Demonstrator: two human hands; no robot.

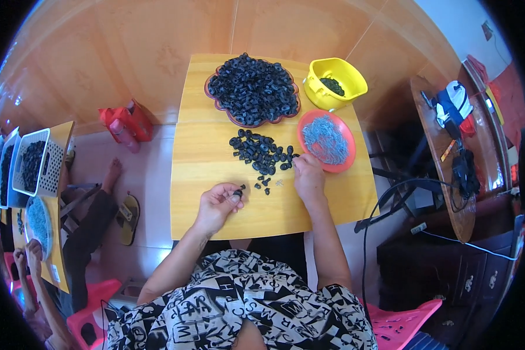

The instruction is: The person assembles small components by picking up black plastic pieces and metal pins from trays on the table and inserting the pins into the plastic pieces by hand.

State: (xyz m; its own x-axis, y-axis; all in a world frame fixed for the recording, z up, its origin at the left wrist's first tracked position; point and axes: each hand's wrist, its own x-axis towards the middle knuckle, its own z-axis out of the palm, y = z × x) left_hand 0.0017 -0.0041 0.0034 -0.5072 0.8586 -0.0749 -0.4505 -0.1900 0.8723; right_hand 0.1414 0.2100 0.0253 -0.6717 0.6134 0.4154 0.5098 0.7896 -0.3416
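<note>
My left hand is closed in a pinch on a small black plastic part, just above the near side of the wooden table. Farther to the right, my right hand has its fingertips pressed together at the right end of a loose pile of black plastic parts. Whatever it holds is too small to make out. Between the hands lie a few stray black parts and several tiny silvery pins. Beside my right hand rests a red-orange plate heaped with thin metal pins.
A dark red scalloped tray piled with black parts stands at the back, next to a yellow bucket holding more. At far left a person's hands work beside a white basket. A cable hangs right of the table.
</note>
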